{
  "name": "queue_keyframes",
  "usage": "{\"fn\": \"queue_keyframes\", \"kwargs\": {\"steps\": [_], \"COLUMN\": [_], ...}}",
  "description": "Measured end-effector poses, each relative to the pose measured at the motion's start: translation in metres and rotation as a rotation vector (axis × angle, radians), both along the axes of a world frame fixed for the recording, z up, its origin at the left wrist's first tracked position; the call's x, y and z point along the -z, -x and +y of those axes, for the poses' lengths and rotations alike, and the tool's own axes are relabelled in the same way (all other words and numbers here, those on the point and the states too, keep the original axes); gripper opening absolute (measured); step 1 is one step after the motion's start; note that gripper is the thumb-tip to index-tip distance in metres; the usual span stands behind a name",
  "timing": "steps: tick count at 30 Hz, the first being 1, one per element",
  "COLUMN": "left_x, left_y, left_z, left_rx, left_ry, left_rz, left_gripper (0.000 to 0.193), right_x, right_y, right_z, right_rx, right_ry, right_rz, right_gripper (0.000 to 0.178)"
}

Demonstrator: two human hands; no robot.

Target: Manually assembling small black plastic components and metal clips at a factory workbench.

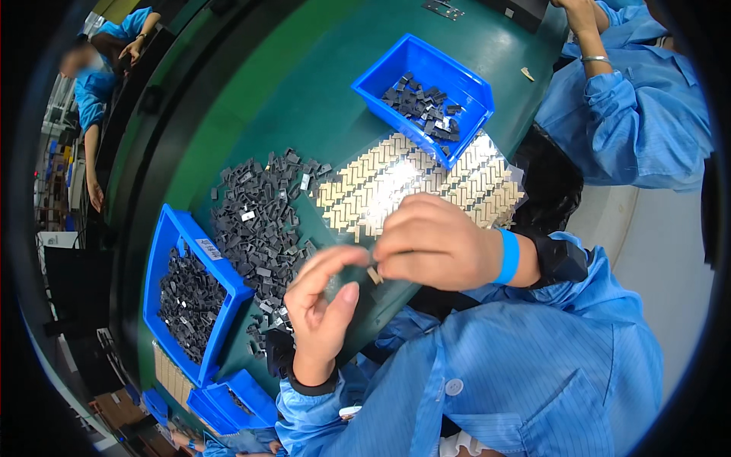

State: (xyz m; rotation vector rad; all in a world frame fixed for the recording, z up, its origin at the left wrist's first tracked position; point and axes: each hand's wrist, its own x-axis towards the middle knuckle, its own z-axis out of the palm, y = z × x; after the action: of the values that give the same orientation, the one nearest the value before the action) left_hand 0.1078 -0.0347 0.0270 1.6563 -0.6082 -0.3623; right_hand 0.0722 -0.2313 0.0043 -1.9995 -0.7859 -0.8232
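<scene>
My left hand (324,308) is raised over the table's near edge. Its thumb stands apart from the curved fingers, and nothing shows between them. Close beside it on the right, my right hand (438,244) has its fingers pinched together. A small beige piece (374,275) sticks out below those fingertips; blur hides its exact shape. Behind the right hand lies a sheet of many beige strip-like pieces (365,194) in a zigzag pattern, shiny as if under clear film. Beyond my left hand spreads a loose heap of small black rectangular parts (259,221).
A blue bin (410,129) with black parts rests partly on the sheet's far side. Another blue bin (150,286), fuller, stands at left, with a smaller blue bin (217,411) nearer. Co-workers in blue (632,114) are at right and far left. The table (304,99) is green.
</scene>
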Motion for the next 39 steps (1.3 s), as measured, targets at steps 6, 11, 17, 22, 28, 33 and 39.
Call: {"fn": "queue_keyframes", "kwargs": {"steps": [6,11,17,22,28,33,39], "left_x": [-0.012,-0.012,-0.015,-0.017,-0.019,-0.016,-0.015], "left_y": [0.019,0.030,0.038,0.048,0.049,0.048,0.057], "left_z": [0.008,0.009,0.004,-0.003,-0.008,-0.007,-0.010], "left_rx": [0.234,0.264,0.199,-0.070,-0.123,-0.064,-0.259], "left_ry": [0.501,0.571,0.573,0.298,-0.011,-0.080,0.121], "left_rz": [0.989,1.149,1.115,0.579,0.083,-0.109,0.232], "left_gripper": [0.027,0.022,0.015,0.012,0.014,0.012,0.012], "right_x": [-0.017,-0.018,-0.024,-0.028,-0.024,-0.022,-0.035], "right_y": [0.009,0.013,0.013,0.017,0.018,0.019,0.024], "right_z": [0.000,0.002,-0.002,0.004,0.006,0.005,-0.010], "right_rx": [-0.193,-0.244,-0.217,-0.056,-0.020,-0.114,-0.266], "right_ry": [-0.061,-0.105,-0.104,-0.079,-0.036,-0.122,-0.636], "right_rz": [-0.118,-0.144,-0.063,-0.004,0.093,0.295,1.024], "right_gripper": [0.014,0.012,0.009,0.016,0.012,0.010,0.008]}}
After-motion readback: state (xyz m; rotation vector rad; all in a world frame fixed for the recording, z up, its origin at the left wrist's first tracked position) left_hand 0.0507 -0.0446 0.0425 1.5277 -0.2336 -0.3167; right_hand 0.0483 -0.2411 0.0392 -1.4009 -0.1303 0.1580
